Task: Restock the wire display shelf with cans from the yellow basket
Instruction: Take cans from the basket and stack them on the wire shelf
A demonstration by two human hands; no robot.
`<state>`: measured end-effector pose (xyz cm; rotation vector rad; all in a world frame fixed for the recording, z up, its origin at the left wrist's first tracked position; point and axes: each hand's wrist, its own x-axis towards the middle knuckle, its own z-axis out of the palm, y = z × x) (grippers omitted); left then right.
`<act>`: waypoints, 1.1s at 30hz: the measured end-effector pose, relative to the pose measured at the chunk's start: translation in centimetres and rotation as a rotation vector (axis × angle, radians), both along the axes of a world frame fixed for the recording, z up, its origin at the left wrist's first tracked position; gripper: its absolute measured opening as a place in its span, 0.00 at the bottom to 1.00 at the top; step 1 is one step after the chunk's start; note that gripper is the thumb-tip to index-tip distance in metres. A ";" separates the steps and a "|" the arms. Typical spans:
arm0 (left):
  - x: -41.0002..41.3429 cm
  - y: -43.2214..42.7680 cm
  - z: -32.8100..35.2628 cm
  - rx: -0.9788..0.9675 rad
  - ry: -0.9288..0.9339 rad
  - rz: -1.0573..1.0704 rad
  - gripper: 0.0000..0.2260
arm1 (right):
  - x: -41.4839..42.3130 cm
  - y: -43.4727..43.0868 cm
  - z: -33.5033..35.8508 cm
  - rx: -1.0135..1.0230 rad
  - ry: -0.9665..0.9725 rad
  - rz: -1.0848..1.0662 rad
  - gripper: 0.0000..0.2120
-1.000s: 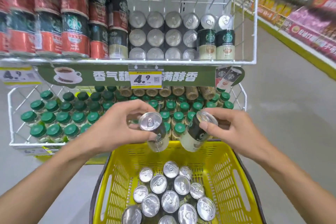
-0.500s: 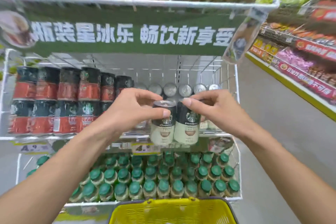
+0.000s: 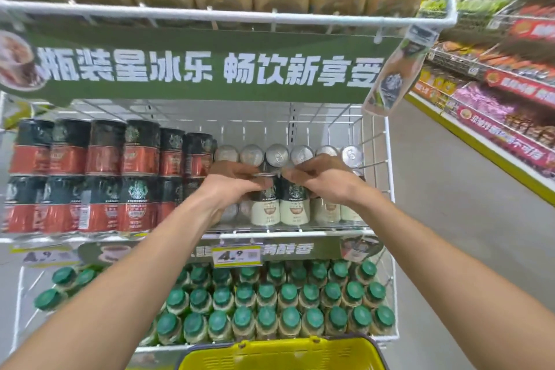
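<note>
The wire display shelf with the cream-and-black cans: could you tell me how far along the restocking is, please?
Done: several cream-and-black cans already stand on the white wire display shelf, beside the red-and-black cans. In hand: the left hand and right hand each set one can at the front row. Left: only the yellow plastic basket's rim shows, so the remaining stock cannot be told.

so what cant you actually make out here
- Yellow basket, head view: only its top rim shows; the bottom edge cuts off whatever is inside.
- Cream cans, head view: whether they rest on the wire shelf is unclear.
- Left hand and right hand cover the can tops.
- Left price tag: blurred.
</note>
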<state>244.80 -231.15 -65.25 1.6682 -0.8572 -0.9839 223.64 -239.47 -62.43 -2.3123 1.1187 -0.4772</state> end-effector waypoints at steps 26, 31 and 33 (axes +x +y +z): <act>0.5 -3.2 -2.1 -0.053 -0.301 -0.041 0.12 | 2.6 -2.0 0.7 -0.149 0.273 0.050 0.15; -0.8 -3.5 -2.5 -0.074 -0.293 -0.037 0.12 | 1.3 -2.8 0.5 -0.253 0.286 0.178 0.12; -1.3 -3.5 -2.5 -0.063 -0.299 -0.029 0.11 | 1.0 -2.9 0.5 -0.263 0.301 0.165 0.12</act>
